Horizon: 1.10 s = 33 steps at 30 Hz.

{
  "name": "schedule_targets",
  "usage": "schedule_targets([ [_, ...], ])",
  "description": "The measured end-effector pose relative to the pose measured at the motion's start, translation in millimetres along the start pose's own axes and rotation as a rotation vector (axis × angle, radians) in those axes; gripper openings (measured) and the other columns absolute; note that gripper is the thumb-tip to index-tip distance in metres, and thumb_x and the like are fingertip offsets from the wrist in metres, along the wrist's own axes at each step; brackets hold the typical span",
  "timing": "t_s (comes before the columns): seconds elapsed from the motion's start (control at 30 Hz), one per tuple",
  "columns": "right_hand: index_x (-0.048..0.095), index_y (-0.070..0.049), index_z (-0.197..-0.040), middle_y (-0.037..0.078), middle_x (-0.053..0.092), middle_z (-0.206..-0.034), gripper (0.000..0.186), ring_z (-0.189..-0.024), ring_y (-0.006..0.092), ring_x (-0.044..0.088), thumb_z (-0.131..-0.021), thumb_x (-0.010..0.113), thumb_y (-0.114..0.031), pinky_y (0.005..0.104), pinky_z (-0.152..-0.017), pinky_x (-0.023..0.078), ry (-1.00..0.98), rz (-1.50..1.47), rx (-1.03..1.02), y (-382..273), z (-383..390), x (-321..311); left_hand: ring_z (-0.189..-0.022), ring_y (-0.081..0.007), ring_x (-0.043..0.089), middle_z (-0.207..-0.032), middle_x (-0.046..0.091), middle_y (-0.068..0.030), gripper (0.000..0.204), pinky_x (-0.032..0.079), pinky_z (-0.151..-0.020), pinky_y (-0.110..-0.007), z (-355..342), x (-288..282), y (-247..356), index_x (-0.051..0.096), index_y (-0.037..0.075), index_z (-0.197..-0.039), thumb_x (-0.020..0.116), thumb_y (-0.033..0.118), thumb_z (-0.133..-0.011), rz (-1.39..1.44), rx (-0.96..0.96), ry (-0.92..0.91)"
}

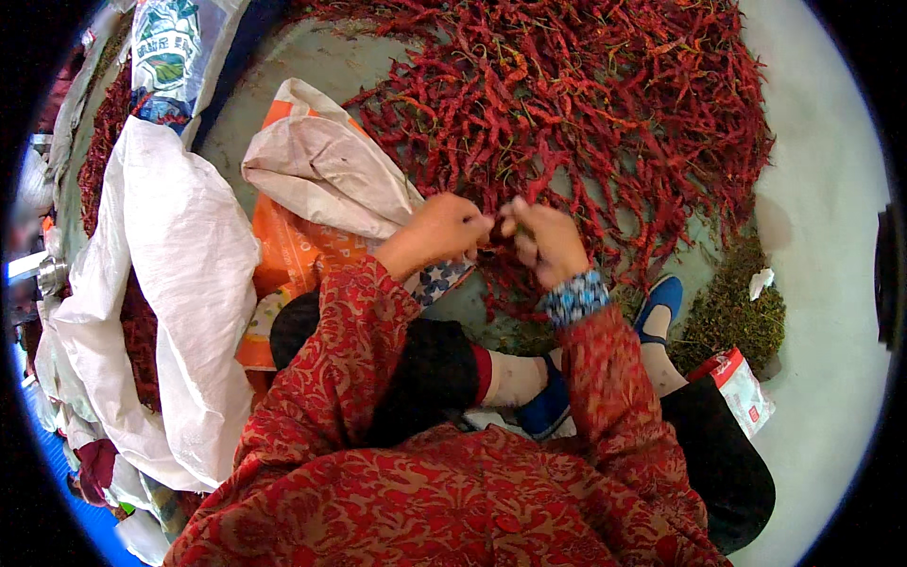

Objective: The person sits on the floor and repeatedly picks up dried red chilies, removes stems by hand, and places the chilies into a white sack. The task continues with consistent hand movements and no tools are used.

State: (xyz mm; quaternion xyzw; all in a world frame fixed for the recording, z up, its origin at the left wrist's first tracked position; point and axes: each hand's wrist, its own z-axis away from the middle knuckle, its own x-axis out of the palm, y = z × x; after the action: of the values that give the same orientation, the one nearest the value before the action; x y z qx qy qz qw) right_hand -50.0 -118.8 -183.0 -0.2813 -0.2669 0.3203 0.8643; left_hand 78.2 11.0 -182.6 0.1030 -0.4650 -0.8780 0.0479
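Note:
A broad heap of dried red chilies [567, 104] spreads over the floor in front of me. Above its near edge, my left hand [436, 230] and my right hand [550, 241] face each other, fingertips almost meeting. Both have curled, pinching fingers. Dark red shows between them, but I cannot tell whether it is a held chili or the heap behind. My right hand is slightly blurred. Its wrist has a blue patterned cuff [576, 298]; red patterned sleeves cover both forearms.
An orange and white woven sack [326, 180] lies left of my left hand. Farther left, a white sack [194, 274] stands beside more chilies. A pile of greenish stems [742, 307] lies right of my blue shoe [661, 304], near a red and white packet [742, 389].

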Motion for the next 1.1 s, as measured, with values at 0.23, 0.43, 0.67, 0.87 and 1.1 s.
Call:
schedule_targets([
  [0.23, 0.064, 0.000, -0.075, 0.003, 0.057, -0.055, 0.028, -0.043, 0.0072, 0.044, -0.085, 0.057, -0.025, 0.0231, -0.040, 0.031, -0.023, 0.539, -0.071, 19, 55, 6, -0.061, -0.0070, 0.053, -0.078, 0.061, -0.0040, 0.033, 0.040, -0.049, -0.022, 7, 12, 19, 0.063, 0.002, -0.097, 0.063, 0.031, -0.081, 0.191, 0.066, -0.099],
  [0.43, 0.064, 0.000, -0.069, 0.009, 0.057, -0.053, 0.026, -0.050, 0.0191, 0.055, -0.081, 0.059, -0.023, 0.0325, -0.050, 0.042, 0.046, 0.809, -0.222, 21, 69, 0, -0.068, -0.0099, 0.054, -0.079, 0.062, -0.0045, 0.023, 0.044, -0.061, -0.023, 7, 29, 16, 0.063, 0.001, -0.089, 0.067, 0.021, -0.077, 0.211, 0.195, 0.037],
  [0.67, 0.065, -0.002, -0.073, 0.009, 0.057, -0.057, 0.021, -0.048, 0.0203, 0.054, -0.081, 0.059, -0.021, 0.0351, -0.047, 0.041, 0.291, 0.812, -0.281, 32, 53, -46, -0.073, -0.0180, 0.057, -0.076, 0.059, -0.0070, 0.007, 0.045, -0.065, -0.028, 16, 84, 25, 0.062, 0.002, -0.080, 0.064, 0.001, -0.074, -0.075, 0.802, 0.393],
  [0.87, 0.062, -0.002, -0.085, 0.001, 0.048, -0.053, 0.026, -0.040, 0.0117, 0.038, -0.088, 0.053, -0.026, 0.0293, -0.039, 0.035, 0.405, 0.094, -0.075, 14, 67, -89, -0.070, -0.0170, 0.058, -0.073, 0.060, -0.0085, 0.011, 0.045, -0.066, -0.028, 16, 82, 32, 0.063, 0.002, -0.083, 0.065, 0.010, -0.075, 0.026, 0.627, 0.333],
  [1.1, 0.063, 0.001, -0.095, 0.009, 0.064, -0.074, 0.034, -0.048, 0.0139, 0.058, -0.083, 0.060, -0.030, 0.0270, -0.043, 0.045, -0.171, 0.941, 0.001, -48, 69, -35, -0.080, -0.0184, 0.061, -0.086, 0.062, -0.0092, 0.015, 0.049, -0.071, -0.030, 1, 29, 19, 0.056, 0.000, -0.094, 0.056, 0.009, -0.082, 0.845, 0.111, 0.414],
])
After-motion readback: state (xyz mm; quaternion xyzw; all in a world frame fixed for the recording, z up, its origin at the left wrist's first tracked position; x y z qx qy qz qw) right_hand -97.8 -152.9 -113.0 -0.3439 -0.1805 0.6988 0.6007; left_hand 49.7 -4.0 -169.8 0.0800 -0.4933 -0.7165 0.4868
